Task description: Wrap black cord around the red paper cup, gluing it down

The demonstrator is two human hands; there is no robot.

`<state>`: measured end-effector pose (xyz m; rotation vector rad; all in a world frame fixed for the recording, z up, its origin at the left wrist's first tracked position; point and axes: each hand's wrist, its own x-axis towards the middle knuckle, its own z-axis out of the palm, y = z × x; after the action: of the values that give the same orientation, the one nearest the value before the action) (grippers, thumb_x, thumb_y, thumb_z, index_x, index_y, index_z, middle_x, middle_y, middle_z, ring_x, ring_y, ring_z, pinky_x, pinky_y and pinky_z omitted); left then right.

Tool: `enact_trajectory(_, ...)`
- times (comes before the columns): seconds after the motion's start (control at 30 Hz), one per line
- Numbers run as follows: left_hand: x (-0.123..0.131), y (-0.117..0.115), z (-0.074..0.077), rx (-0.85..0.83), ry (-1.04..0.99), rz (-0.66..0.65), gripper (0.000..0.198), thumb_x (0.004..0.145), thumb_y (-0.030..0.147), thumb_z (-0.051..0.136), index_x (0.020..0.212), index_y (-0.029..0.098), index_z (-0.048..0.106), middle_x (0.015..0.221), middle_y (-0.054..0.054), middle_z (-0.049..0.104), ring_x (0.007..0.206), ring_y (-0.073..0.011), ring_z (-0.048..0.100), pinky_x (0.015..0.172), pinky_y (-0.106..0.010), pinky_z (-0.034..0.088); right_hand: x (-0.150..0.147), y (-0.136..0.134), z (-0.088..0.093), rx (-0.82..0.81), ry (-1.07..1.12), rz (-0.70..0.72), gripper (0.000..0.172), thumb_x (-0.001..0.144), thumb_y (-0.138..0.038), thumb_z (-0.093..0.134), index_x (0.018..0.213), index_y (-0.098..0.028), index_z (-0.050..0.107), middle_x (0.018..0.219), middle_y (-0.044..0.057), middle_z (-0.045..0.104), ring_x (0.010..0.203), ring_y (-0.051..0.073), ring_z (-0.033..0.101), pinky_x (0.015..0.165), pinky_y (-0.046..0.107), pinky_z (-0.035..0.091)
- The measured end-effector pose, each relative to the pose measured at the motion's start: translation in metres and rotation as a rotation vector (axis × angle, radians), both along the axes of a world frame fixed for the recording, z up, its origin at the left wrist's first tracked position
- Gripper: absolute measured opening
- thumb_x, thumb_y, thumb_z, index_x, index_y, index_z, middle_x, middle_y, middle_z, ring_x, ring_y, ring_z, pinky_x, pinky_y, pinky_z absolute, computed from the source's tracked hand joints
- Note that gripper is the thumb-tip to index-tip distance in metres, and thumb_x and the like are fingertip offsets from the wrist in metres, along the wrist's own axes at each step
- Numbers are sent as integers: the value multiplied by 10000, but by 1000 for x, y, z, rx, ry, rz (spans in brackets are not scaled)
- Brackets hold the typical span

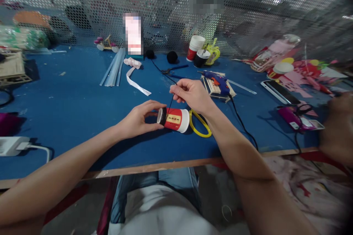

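Observation:
A red and white paper cup [178, 120] lies on its side on the blue table, with black yarn wound round its base end. My left hand [140, 118] grips that base end between thumb and fingers. Above the cup, my right hand [190, 93] pinches the black yarn [171, 102], which runs taut down to the cup. From the right hand the strand stretches back toward a black yarn ball [149, 54]. A yellow-handled tool [200, 125], probably scissors, lies beside the cup's rim, its far part hidden by the cup.
A blue glue gun [217, 80] rests on a stick stand, its cord reaching the table edge. Behind are pliers [176, 68], a second yarn ball [172, 57], stacked cups [196, 46] and glue sticks [112, 69]. Phone [280, 92] and another person's arm [338, 128] are at right.

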<state>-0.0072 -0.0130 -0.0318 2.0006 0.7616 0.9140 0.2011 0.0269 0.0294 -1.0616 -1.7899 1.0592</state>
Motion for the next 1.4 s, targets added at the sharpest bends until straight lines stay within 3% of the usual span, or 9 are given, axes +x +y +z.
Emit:
enact_trajectory(0.17,1,-3,3,33,35,-10,527,763,298,706,1255,215,538,1214,-112,541,1087,-222,600,861,-353,592,-3,1,-3,4,-7,6,362,754,-520,664,705,-167,603,582,-10,608,504,76,521,515,228,451)
enact_trajectory(0.53,3,-5,4,217,76,17,517,783,296,686,1259,204,507,1228,-117,563,1112,-215,596,924,-367,570,-5,5,-12,-7,-88,26,366,759,-513,653,664,-173,559,580,-3,601,525,90,528,549,243,441)
enact_trajectory(1.13,3,-8,9,416,197,46,423,816,303,653,1190,162,513,1194,-141,581,1120,-219,598,937,-360,541,-7,4,-18,143,-478,70,279,856,-379,535,654,-187,531,650,-11,602,629,110,499,607,259,312)
enact_trajectory(1.23,3,-7,8,384,195,31,430,815,296,655,1198,170,507,1187,-128,597,1100,-208,607,921,-344,550,-8,2,-17,137,-480,70,286,863,-379,524,647,-192,503,643,-11,604,626,112,505,617,259,324)
enact_trajectory(1.4,1,-6,3,152,112,-9,452,809,292,654,1220,202,488,1235,-121,545,903,-155,661,788,-302,599,-9,2,-17,145,-510,55,270,867,-354,522,649,-199,486,638,-10,601,625,119,506,622,265,324)
